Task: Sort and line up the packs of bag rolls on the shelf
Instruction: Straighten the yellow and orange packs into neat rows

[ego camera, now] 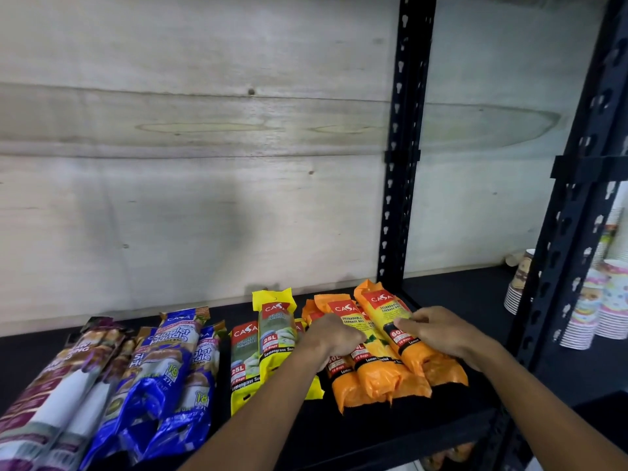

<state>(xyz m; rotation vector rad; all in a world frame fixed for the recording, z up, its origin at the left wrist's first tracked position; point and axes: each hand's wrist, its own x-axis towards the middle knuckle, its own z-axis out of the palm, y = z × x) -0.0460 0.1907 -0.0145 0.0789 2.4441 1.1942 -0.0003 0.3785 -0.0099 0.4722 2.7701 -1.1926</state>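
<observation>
Now both hands rest on the orange packs (pixel 390 355), which lie stacked in a cluster at the right end of the black shelf (pixel 452 294). The left hand (pixel 334 338) sits palm down at about nine o'clock of that cluster, fingers curled over the leftmost orange roll; whether it actually grips the pack I cannot tell. The right hand (pixel 433 329) lies at about three o'clock, fingertips pressed against the side of the topmost orange pack (the one labelled 60L), loosely open rather than clenched around it. Just beside the left hand, toward nine o'clock, lie the yellow packs (pixel 261 351), one overlapping another. Further the same way come the blue packs (pixel 170 368) and, at the far left, the purple packs (pixel 64 379). Beyond the black upright at three o'clock stand stacks of paper cups (pixel 594 307).
</observation>
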